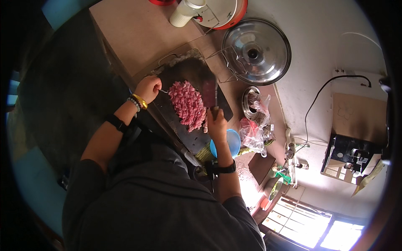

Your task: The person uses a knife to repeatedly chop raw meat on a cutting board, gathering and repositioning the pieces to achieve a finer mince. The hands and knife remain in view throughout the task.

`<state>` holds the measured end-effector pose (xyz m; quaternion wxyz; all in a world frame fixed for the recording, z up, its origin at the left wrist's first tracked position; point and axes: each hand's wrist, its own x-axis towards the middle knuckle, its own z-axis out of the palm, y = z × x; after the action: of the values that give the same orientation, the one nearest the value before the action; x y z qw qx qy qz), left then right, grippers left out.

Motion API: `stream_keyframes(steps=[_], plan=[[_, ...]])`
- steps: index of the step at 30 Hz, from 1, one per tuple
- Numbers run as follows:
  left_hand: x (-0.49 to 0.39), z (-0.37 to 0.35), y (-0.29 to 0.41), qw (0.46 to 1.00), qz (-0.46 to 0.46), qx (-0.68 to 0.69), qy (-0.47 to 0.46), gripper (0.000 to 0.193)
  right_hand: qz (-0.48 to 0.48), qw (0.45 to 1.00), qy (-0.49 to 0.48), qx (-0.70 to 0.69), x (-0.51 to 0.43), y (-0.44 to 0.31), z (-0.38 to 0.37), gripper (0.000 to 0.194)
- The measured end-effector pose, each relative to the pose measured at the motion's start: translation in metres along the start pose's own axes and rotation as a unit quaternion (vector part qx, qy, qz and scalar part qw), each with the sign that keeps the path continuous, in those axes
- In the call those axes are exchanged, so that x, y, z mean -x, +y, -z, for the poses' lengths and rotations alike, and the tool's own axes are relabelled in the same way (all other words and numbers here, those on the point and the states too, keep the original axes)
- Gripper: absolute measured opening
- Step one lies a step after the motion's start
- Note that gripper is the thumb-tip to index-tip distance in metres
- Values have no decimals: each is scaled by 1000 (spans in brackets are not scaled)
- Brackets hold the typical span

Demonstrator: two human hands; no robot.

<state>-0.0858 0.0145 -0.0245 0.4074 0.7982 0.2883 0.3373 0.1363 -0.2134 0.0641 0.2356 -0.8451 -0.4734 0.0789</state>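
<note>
A heap of diced raw pink meat (187,105) lies on a dark cutting board (201,142). My right hand (217,124) is wrapped around the handle of a cleaver. The broad cleaver blade (209,89) rests low over the board, to the right of the heap. At the heap's left edge, my left hand (149,89) pinches a small, thin, pale piece (163,91), too small to identify. Some paler bits of meat (205,125) sit beside my right hand.
A blue plastic bowl (234,142) stands near my right wrist. Clear plastic bags (256,135) and a steel dish (246,103) lie by the wall. Beyond the board are a wire rack (230,64), a large steel lid (263,47), a white-lidded container (185,14) and an orange-rimmed basin (240,15).
</note>
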Motion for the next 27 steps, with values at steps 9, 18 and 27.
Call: stream_keyframes(steps=[9, 18, 27], plan=[[-2, 1, 2, 1000, -12, 8, -8, 15, -107, 991, -46, -60, 6, -10, 8, 40], [-3, 1, 0, 999, 12, 6, -30, 14, -69, 995, -27, 63, 16, -8, 2, 45], [-2, 3, 0, 999, -5, -9, -36, 15, -142, 985, -42, 90, 27, -21, 12, 30]])
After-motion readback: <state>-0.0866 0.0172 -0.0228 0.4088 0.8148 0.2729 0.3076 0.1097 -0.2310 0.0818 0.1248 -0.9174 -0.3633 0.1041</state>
